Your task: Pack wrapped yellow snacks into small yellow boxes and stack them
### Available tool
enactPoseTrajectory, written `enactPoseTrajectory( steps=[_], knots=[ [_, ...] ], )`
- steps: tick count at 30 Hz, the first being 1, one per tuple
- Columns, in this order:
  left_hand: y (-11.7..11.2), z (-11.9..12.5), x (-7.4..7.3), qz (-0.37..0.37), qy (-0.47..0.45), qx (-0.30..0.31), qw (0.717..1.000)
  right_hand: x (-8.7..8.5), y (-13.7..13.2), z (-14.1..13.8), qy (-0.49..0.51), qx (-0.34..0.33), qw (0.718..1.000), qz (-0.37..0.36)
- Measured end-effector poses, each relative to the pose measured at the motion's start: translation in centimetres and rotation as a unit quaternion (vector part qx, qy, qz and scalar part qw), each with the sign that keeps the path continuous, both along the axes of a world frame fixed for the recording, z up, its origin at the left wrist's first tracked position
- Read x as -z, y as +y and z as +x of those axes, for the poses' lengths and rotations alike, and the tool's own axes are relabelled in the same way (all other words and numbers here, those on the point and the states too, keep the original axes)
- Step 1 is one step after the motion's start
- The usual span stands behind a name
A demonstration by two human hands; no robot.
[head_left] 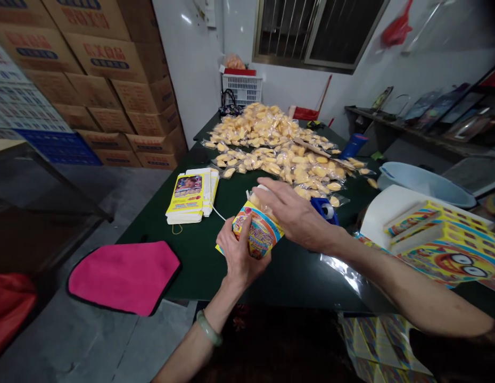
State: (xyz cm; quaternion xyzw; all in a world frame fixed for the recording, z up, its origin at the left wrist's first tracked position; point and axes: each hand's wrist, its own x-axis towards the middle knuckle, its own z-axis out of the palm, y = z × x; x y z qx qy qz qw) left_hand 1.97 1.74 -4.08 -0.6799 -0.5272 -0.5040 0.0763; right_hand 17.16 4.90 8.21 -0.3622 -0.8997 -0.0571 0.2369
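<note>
My left hand (238, 254) is shut around a small printed carton (260, 231) in yellow, blue and red, holding it upright. A clear packet of yellow food (258, 199) sticks out of the carton's open top. My right hand (291, 214) lies over the top of the carton, with its fingers on or just above the packet. A large heap of similar packets (273, 143) covers the far part of the dark green table (191, 266). A stack of flat yellow cartons (190, 196) lies to the left of my hands.
A pink cloth (123, 276) lies on a dark surface at the left. Folded printed cartons (443, 244) sit on a white sheet at the right, beside a pale blue basin (427, 183) and a blue object (324, 210). Stacked cardboard boxes (99, 80) rise at the back left.
</note>
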Motion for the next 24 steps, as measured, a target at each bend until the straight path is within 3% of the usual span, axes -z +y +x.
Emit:
enactPoseTrajectory(
  steps=[3,6,9,12,15,20,22,24],
  knots=[
    [-0.1,0.1,0.3,0.005,-0.01,-0.01,1.0,0.1,0.0,-0.5,-0.062,-0.027,0.995,-0.072],
    [-0.2,0.4,0.9,0.011,-0.031,-0.03,0.999,0.6,-0.5,-1.2,-0.041,-0.057,0.989,-0.129],
    [-0.4,0.5,1.3,0.015,-0.065,-0.053,0.996,1.4,-0.9,-2.0,0.001,-0.073,0.985,-0.155],
    [-0.8,-0.5,1.2,0.003,-0.115,-0.019,0.993,2.0,-1.0,-2.4,0.004,-0.054,0.986,-0.158],
    [-1.0,-2.4,0.0,-0.041,-0.233,0.05,0.97,2.3,-1.4,-3.0,-0.013,-0.081,0.987,-0.137],
    [-0.3,-3.6,-3.3,-0.095,-0.444,0.098,0.885,2.2,-2.2,-4.5,-0.015,-0.133,0.989,-0.063],
    [0.2,-3.2,-3.9,-0.068,-0.481,0.093,0.869,2.3,-2.2,-4.7,0.006,-0.11,0.994,-0.003],
    [0.8,-2.6,-4.0,-0.037,-0.493,0.086,0.865,2.6,-2.1,-4.6,0.025,-0.045,0.996,0.074]
  ],
)
